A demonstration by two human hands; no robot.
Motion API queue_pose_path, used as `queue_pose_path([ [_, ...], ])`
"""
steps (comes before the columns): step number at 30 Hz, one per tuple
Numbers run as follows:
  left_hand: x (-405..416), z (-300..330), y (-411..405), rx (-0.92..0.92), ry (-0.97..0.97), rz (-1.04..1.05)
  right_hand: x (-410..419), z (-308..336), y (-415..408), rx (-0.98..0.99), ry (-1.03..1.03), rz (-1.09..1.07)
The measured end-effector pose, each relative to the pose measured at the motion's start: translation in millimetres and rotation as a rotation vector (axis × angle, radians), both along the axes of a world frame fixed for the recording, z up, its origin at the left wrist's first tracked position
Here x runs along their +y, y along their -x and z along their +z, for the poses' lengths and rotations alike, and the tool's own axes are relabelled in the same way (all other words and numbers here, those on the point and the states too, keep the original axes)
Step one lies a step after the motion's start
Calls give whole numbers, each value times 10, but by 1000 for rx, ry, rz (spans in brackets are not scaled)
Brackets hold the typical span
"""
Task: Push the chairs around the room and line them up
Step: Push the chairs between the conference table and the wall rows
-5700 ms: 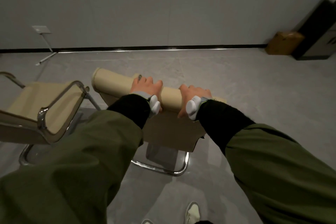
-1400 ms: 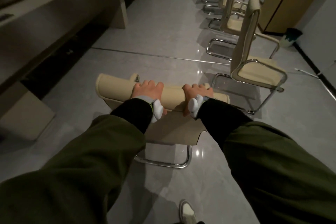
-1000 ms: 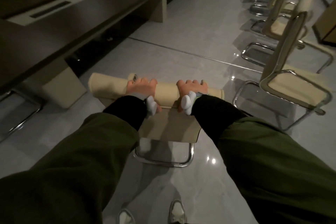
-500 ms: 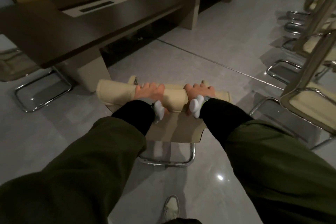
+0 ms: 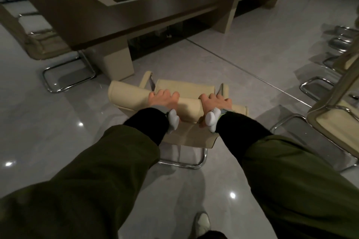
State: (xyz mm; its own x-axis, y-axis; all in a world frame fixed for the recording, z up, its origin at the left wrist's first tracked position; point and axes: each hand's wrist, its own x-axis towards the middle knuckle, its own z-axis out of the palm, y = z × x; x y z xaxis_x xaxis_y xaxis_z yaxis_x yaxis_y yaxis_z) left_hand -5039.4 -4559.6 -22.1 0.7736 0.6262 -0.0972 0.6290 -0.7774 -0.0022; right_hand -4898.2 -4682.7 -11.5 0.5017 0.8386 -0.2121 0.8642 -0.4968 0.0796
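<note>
Both hands grip a cream chair's backrest.
Left hand (image 5: 164, 99) and right hand (image 5: 215, 103) curl over the cream chair (image 5: 134, 97) at frame centre.

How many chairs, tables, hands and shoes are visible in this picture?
Cream chrome-framed chairs: 3 clear, the pushed chair, the left chair, the right chair; others cut off.
Long dark wooden table: 1
Hands, left hand and right hand: 2
Pale shoe: 1
Total: 7

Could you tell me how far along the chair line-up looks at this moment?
Done: cream chrome-framed chairs stand in a row at right. In hand: left hand and right hand grip the cream chair's padded backrest. Left: that chair and one at the dark conference table.
</note>
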Motion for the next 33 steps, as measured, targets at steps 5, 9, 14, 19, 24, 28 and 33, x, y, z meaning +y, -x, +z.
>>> queue_pose_path([
  [5,-195,-40,-78,-18,-95,78,-85,47,-177,31,-30,79],
  [9,-254,-4,-237,4,-86,150,-68,90,-390,44,-31,155],
  [14,-263,27,-344,20,11,218,14,98,-616,2,-84,250],
  [19,-204,84,-504,37,33,313,216,98,-827,60,-77,284],
  [24,-72,92,-643,48,38,363,425,76,-961,33,-46,310],
  [28,97,70,-750,56,23,379,616,77,-1083,63,-35,316],
  [33,366,103,-925,43,44,390,886,105,-1242,87,-37,341],
])
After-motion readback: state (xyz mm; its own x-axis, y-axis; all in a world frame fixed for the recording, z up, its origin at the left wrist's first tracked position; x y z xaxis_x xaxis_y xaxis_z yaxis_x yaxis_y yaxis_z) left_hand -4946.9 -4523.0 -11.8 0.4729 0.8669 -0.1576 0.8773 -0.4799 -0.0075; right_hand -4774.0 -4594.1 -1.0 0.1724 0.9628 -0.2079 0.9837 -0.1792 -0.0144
